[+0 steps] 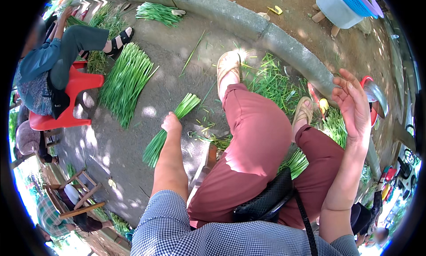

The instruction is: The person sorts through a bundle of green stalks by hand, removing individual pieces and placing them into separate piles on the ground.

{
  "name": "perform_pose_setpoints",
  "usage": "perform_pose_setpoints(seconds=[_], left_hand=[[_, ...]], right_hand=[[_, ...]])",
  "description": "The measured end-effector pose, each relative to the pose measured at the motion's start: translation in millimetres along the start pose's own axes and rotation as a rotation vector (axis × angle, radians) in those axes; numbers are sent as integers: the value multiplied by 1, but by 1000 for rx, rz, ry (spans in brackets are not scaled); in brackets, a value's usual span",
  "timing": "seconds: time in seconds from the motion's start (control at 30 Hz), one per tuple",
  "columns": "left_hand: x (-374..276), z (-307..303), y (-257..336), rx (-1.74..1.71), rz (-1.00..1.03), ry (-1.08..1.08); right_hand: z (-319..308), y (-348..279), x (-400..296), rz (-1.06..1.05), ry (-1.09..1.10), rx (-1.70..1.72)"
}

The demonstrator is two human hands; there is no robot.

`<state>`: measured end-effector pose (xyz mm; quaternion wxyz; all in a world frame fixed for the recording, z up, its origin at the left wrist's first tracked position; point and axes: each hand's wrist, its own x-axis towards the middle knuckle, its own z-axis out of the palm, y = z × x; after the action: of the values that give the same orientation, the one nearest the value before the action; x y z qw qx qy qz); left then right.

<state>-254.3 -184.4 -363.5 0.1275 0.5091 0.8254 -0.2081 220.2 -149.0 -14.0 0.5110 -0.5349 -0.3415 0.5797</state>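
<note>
My left hand (171, 122) is closed around a bundle of long green stalks (155, 148), whose pale cut ends point away to the upper right. On the right, my right hand (351, 104) is raised with its fingers apart and nothing in it. A large pile of the same green stalks (126, 84) lies on the pavement left of the held bundle. Loose trimmings (274, 81) are scattered between my sandalled feet. More stalks (335, 126) lie beneath my raised right hand, and another bunch (295, 163) shows beside my legs.
A concrete kerb (229, 13) curves past my feet, with a small stalk pile (158, 14) beside it. A person sits on a red plastic stool (71, 99) at left. A wooden chair (83, 192) lies at lower left. Basins (339, 10) stand at upper right.
</note>
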Motion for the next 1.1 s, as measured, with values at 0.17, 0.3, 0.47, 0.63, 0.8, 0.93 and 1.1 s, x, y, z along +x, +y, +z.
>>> perform_pose_setpoints(seconds=[0.17, 0.3, 0.47, 0.63, 0.8, 0.93, 1.1], left_hand=[[-4, 35, -8, 220, 60, 42], [-10, 25, 4, 197, 25, -57], [-20, 5, 17, 112, -61, -300], [-30, -17, 24, 173, -36, -480], [-24, -36, 35, 130, -42, -447], [-10, -75, 56, -93, 240, -236], [-1, -183, 113, -865, 786, -196]], right_hand=[[10, 4, -2, 7, -27, -69], [11, 2, -8, -13, -23, -110], [15, -3, -14, -9, 23, -159], [19, -10, -25, -66, -9, -217], [23, 5, -32, -257, 84, -525], [35, 2, -39, -505, 143, -780], [58, -10, -72, -830, 217, -740]])
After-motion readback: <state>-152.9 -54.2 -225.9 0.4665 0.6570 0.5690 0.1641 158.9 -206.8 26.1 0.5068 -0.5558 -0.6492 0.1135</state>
